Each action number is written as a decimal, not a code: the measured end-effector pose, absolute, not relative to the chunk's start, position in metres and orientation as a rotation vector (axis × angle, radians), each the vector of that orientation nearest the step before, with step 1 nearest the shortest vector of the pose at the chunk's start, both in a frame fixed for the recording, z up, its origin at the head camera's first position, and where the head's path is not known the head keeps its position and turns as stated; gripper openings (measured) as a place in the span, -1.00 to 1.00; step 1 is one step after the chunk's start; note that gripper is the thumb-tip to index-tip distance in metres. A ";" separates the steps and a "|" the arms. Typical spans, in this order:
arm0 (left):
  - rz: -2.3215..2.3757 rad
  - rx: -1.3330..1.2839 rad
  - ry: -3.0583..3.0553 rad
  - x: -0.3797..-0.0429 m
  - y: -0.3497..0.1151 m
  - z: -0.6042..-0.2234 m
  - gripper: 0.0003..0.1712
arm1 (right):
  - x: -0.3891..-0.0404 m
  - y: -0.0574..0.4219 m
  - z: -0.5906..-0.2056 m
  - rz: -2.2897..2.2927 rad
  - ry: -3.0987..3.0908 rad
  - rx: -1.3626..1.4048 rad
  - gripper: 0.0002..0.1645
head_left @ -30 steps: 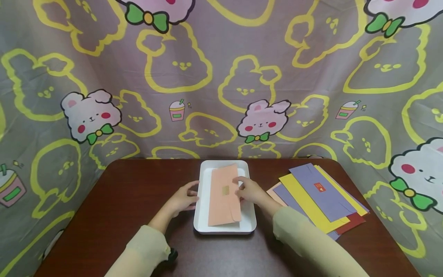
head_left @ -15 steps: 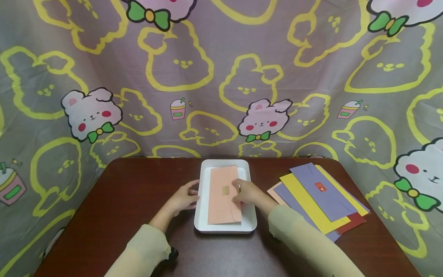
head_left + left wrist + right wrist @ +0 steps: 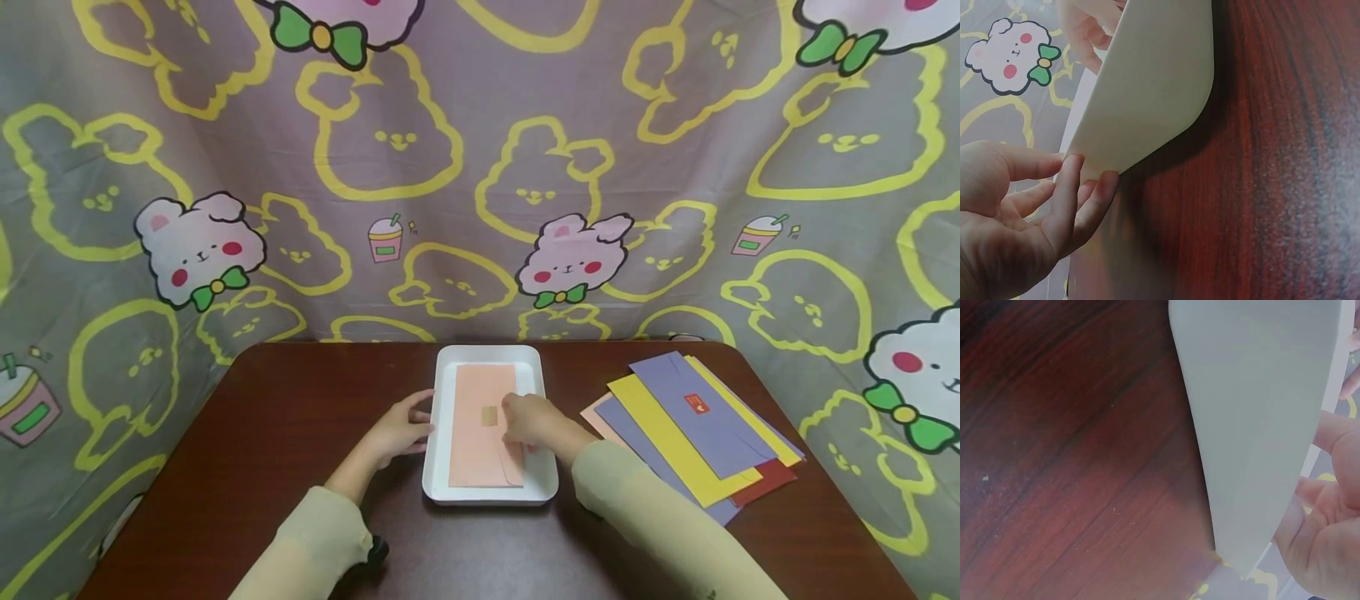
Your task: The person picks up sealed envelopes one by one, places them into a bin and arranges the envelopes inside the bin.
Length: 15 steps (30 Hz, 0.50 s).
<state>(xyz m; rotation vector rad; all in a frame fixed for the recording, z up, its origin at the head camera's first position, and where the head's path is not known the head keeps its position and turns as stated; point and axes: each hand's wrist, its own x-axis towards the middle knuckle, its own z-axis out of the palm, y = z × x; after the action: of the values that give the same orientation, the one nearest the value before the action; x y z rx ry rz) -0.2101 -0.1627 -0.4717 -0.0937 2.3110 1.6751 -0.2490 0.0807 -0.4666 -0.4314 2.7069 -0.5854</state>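
A pink envelope [image 3: 472,450] with a small gold sticker lies flat in a white tray [image 3: 498,497] on the table. My right hand [image 3: 536,421] reaches over the tray's right side, its bent fingers touching the envelope's right part. Whether those fingers pinch the paper is hidden. On the tray's left side, my left hand [image 3: 401,429] rests its fingertips against the outer wall. In the left wrist view the left hand [image 3: 1029,212] meets the rim and wall with relaxed, bent fingers. The right hand [image 3: 1329,525] shows partly behind the tray wall [image 3: 1260,412] in the right wrist view.
To the right, an overlapping pile of envelopes holds purple [image 3: 701,417], yellow [image 3: 660,433], red [image 3: 761,483] and pink ones. A printed curtain [image 3: 465,217] hangs behind the dark wooden table [image 3: 300,400].
The pink envelope has gone from tilted, with its right side raised, to flat in the tray. My right hand has lowered with it and shifted slightly. The left hand has stayed put.
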 end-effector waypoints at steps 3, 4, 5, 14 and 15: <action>1.672 -0.097 2.315 -0.210 -0.162 -0.470 -0.29 | -0.247 0.081 -0.465 -0.554 2.724 -0.461 -0.64; 1.674 -0.099 2.316 -0.210 -0.162 -0.469 -0.29 | -0.247 0.081 -0.465 -0.554 2.725 -0.466 -0.64; 1.673 -0.098 2.318 -0.210 -0.161 -0.469 -0.29 | -0.246 0.081 -0.464 -0.554 2.727 -0.467 -0.64; 1.669 -0.106 2.324 -0.210 -0.160 -0.470 -0.30 | -0.246 0.080 -0.460 -0.493 2.733 -0.507 -0.68; 1.665 -0.107 2.327 -0.210 -0.161 -0.471 -0.30 | -0.246 0.080 -0.460 -0.472 2.735 -0.517 -0.68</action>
<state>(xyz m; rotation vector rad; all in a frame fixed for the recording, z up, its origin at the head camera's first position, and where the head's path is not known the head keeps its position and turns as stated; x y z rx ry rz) -0.2098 -0.1605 -0.4706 -0.1068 2.3266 1.6655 -0.2459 0.0805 -0.4603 -0.5173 2.7351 -0.4716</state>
